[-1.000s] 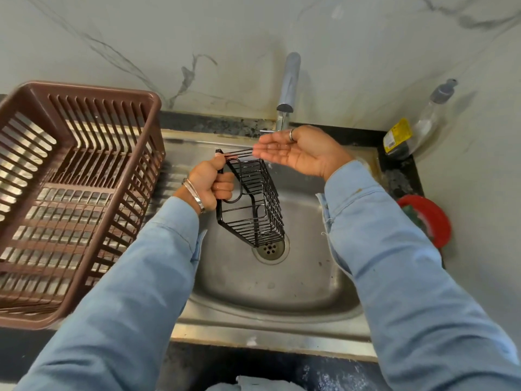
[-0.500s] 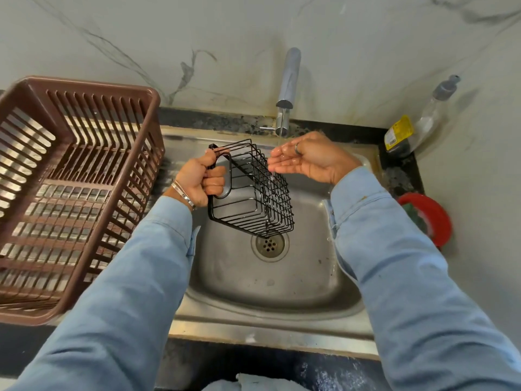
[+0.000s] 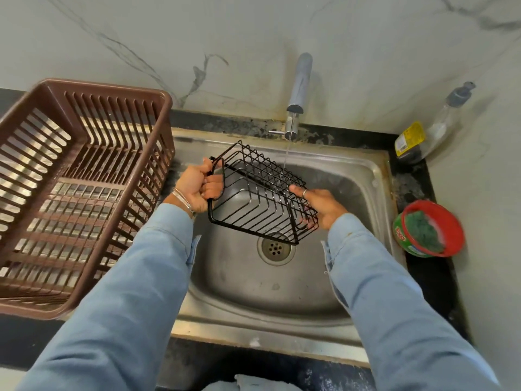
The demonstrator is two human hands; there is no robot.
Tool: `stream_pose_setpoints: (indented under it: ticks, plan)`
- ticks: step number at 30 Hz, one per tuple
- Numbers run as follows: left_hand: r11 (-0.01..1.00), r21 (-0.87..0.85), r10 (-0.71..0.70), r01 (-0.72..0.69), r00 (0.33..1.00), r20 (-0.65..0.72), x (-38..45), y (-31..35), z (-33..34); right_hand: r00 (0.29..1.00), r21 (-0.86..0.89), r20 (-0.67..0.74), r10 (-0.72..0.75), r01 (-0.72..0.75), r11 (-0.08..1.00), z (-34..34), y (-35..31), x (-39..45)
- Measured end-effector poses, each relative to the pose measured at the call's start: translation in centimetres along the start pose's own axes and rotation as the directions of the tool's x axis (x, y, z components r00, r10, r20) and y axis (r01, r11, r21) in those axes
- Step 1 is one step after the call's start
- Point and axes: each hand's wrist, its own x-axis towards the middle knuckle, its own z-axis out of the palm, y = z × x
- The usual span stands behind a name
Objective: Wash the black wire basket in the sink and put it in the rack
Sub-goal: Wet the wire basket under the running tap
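The black wire basket [image 3: 255, 193] hangs tilted over the steel sink [image 3: 363, 176], its open side facing me. My left hand [image 3: 197, 190] grips its left end frame. My right hand [image 3: 320, 207] holds its right end, fingers against the wires. A thin stream of water runs from the tap [image 3: 298, 91] down behind the basket's far edge. The brown plastic rack [image 3: 84, 176] stands on the counter to the left of the sink.
A red-rimmed tub with a green scrub pad [image 3: 427, 228] sits on the counter right of the sink. A clear pump bottle with a yellow label [image 3: 431, 128] stands in the back right corner. The drain [image 3: 276, 248] lies below the basket.
The basket has turned flatter and swung lower over the sink. My right hand dropped from under the tap and took hold of the basket's right end.
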Motion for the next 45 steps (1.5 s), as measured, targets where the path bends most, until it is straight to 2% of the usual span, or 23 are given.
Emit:
stream_pose_setpoints:
  ticks: [3,6,9,12,17,21,24,27,29,30,31,32,33,34,35,36,37,38,39,40,42,43,45]
  plan:
    - [0.934,0.354,0.043,0.052,0.966,-0.255,-0.3,-0.8,0.7,0.993,-0.034,-0.099,-0.065,0.062,0.998,-0.8,0.5,1.4]
    - [0.888,0.449,0.079,0.099,0.929,-0.362,0.2,-1.7,1.1,0.964,-0.101,-0.197,-0.179,0.162,0.982,-0.3,-0.8,-0.7]
    - [0.898,0.44,0.182,-0.016,0.923,-0.338,2.2,-2.1,0.0,0.915,-0.226,-0.312,-0.255,0.189,0.956,-0.1,-1.3,-1.8]
    - [0.807,0.584,0.281,-0.082,0.924,-0.258,0.0,-2.5,2.3,0.874,-0.346,-0.371,-0.315,0.185,0.92,-0.2,-1.3,-2.3]
    - [0.669,0.743,0.289,0.02,0.914,-0.285,0.2,-3.2,2.1,0.845,-0.398,-0.406,-0.347,0.178,0.9,-0.1,-0.7,-2.3]
    - [0.616,0.785,0.256,0.069,0.925,-0.282,-0.3,-3.1,3.2,0.849,-0.428,-0.417,-0.325,0.132,0.894,-0.2,-0.3,-2.4]
    - [0.649,0.757,0.235,0.076,0.926,-0.295,0.0,-3.4,3.6,0.85,-0.452,-0.421,-0.317,0.106,0.885,0.1,-0.1,-2.5]
    - [0.685,0.727,0.273,0.042,0.911,-0.31,-0.1,-3.6,3.6,0.909,-0.471,-0.333,-0.249,0.069,0.88,0.0,-0.4,-2.8]
    - [0.667,0.745,0.299,0.021,0.908,-0.294,-0.5,-3.6,3.4,0.939,-0.569,-0.276,-0.203,0.01,0.822,-0.1,-1.0,-3.4]
    - [0.659,0.752,0.314,0.012,0.904,-0.29,-0.6,-3.5,3.2,0.921,-0.648,-0.294,-0.255,0.004,0.762,-0.2,-1.6,-3.6]
    - [0.652,0.758,0.331,0.002,0.899,-0.287,-0.7,-3.4,3.1,0.874,-0.703,-0.321,-0.366,0.039,0.71,-0.2,-2.2,-3.8]
    - [0.649,0.761,0.346,-0.012,0.895,-0.281,-0.8,-3.2,3.0,0.815,-0.704,-0.324,-0.481,0.132,0.698,0.1,-3.1,-4.3]
    - [0.646,0.763,0.36,-0.025,0.891,-0.276,-0.9,-3.0,3.0,0.777,-0.621,-0.3,-0.553,0.281,0.732,0.5,-4.1,-4.7]
    - [0.65,0.759,0.366,-0.033,0.889,-0.275,-1.0,-2.8,2.9,0.788,-0.43,-0.267,-0.555,0.419,0.8,1.2,-5.3,-5.2]
    - [0.655,0.754,0.37,-0.037,0.887,-0.278,-1.1,-2.6,2.9,0.852,-0.131,-0.186,-0.49,0.473,0.871,2.0,-6.6,-5.9]
    - [0.657,0.753,0.38,-0.046,0.882,-0.279,-1.1,-2.4,2.8,0.917,0.201,-0.039,-0.397,0.396,0.896,2.7,-7.7,-6.4]
    - [0.652,0.756,0.395,-0.056,0.876,-0.277,-1.1,-2.3,2.7,0.937,0.454,0.132,-0.324,0.233,0.86,3.3,-8.7,-7.0]
    - [0.643,0.763,0.41,-0.063,0.87,-0.274,-1.1,-2.1,2.5,0.928,0.578,0.249,-0.277,0.087,0.811,3.6,-9.4,-7.2]
    - [0.634,0.77,0.42,-0.066,0.866,-0.272,-1.2,-1.9,2.4,0.918,0.62,0.306,-0.253,0.01,0.785,3.7,-10.1,-7.3]
    - [0.63,0.773,0.43,-0.071,0.862,-0.27,-1.1,-1.8,2.1,0.916,0.631,0.313,-0.251,-0.003,0.776,3.8,-10.7,-7.5]
    - [0.621,0.781,0.433,-0.066,0.859,-0.272,-1.2,-1.6,1.8,0.928,0.65,0.253,-0.273,0.046,0.759,3.9,-11.3,-7.4]
    - [0.617,0.784,0.431,-0.061,0.86,-0.272,-1.3,-1.6,1.8,0.933,0.622,0.238,-0.272,0.068,0.78,3.9,-11.2,-7.2]
    - [0.61,0.79,0.435,-0.063,0.86,-0.268,-1.3,-1.6,1.7,0.916,0.431,0.333,-0.224,0.064,0.9,3.7,-11.0,-7.2]
